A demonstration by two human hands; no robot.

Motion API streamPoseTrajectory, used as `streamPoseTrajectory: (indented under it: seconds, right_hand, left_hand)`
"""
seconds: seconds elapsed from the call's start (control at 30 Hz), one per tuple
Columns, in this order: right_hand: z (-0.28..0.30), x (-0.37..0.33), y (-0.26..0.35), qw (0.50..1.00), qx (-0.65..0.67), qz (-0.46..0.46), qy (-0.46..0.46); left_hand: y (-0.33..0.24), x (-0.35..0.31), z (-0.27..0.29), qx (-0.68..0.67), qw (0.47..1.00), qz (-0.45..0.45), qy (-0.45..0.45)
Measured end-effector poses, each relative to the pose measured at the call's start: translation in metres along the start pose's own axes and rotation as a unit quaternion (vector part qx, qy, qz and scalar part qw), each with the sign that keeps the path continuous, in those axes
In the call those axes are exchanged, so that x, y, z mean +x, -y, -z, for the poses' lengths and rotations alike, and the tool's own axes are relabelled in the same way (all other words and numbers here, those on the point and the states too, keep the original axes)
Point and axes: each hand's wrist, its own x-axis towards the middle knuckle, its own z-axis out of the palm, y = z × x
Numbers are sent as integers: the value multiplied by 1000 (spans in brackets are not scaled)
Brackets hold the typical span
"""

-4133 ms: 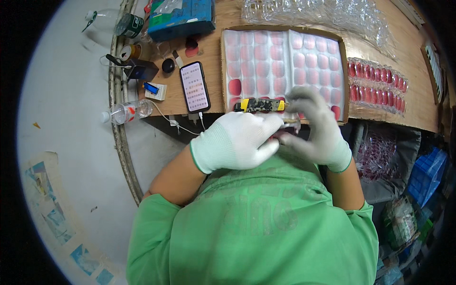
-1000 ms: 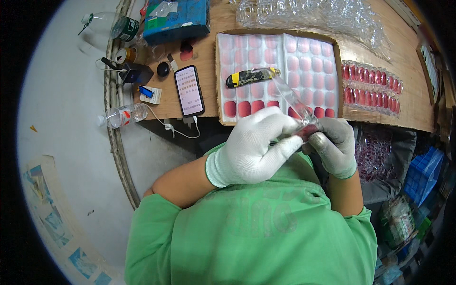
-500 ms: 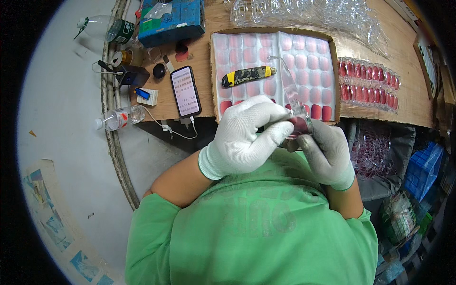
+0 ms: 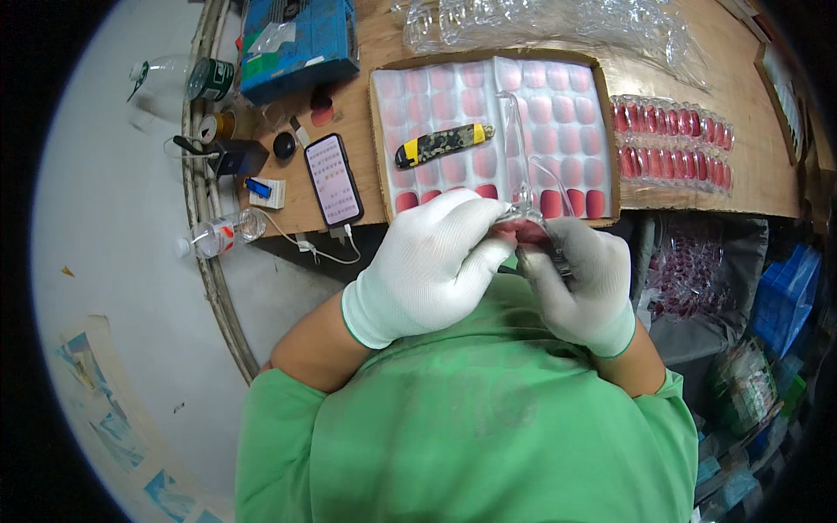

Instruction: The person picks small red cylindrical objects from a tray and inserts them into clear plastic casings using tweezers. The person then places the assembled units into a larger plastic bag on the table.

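A pair of clear-framed glasses [image 4: 527, 230] with a reddish lens is held between my two gloved hands, just before the near edge of the carton of lenses. Its clear temples stick up over the lenses, away from me. My left hand [image 4: 436, 261] pinches one side of the frame between thumb and fingers. The other side is gripped by my right hand [image 4: 582, 283], its thumb close to the lens. My fingers hide much of the frame. Rows of pink-to-red lenses lie on white sheets in the shallow carton [image 4: 377, 139]. A camouflage-and-yellow utility knife [image 4: 445, 145] rests on them.
Two rows of red-lensed glasses [image 4: 671, 144] stand on the table's right. Clear frames [image 4: 567, 30] are heaped at the back. Left are a phone [image 4: 333, 181] on a cable, a blue box [image 4: 301, 48] and a plastic bottle [image 4: 228, 235]. A dark bin [image 4: 689, 270] sits below right.
Both hands and the glasses have shifted slightly left. The glasses have turned, so both temples now show pointing away. The whole view has moved a little.
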Motion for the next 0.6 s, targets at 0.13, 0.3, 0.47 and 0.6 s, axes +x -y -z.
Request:
streamPoseTrajectory:
  seconds: [0.13,0.3,0.47,0.6]
  right_hand:
    - [9,-1,-7,999,-21,34,-15]
    - [30,0,-35,999,-35,19,-18]
    - [69,-4,-70,997,-69,2,28]
    - [135,1,-100,969,-195,17,-151]
  left_hand:
    - [-4,5,-14,24,999,-8,-22]
    - [3,36,-36,9,1000,-11,16]
    - [44,83,-43,-47,986,-39,154]
    - [187,178,12,124,963,152,-188]
